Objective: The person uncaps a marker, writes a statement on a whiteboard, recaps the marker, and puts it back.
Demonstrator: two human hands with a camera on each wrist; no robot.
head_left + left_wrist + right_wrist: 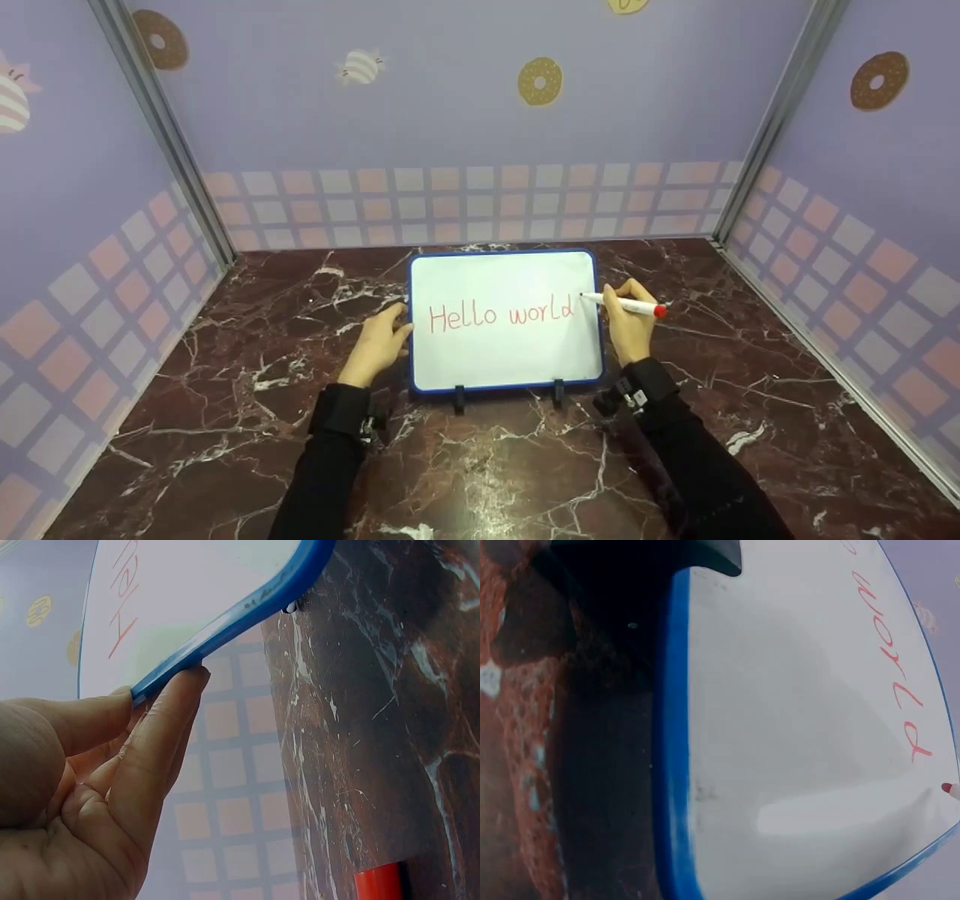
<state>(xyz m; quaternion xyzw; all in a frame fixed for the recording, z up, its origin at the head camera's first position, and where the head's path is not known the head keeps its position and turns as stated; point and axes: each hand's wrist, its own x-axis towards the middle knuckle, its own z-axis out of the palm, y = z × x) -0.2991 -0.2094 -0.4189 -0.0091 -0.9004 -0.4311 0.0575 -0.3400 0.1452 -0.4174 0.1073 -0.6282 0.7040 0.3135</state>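
Note:
A whiteboard [502, 360] with a blue frame stands propped up, bearing "Hello world" in red handwriting [501, 313]. My left hand [379, 341] pinches its left edge; in the left wrist view the thumb [97, 720] is on the front side and the fingers reach behind the frame [225, 626]. On the other side my right hand [631, 322] holds a white marker [634, 305] with a red end. Its tip [946, 787] is close to the final "d"; whether it touches the board I cannot tell. The right hand is out of the right wrist view.
Two black stand feet [459, 401] support the board's lower edge on a dark red marbled tabletop [480, 472]. A red object [379, 883], cut off by the frame, shows at the bottom of the left wrist view. Patterned walls [465, 135] enclose the table's back and sides.

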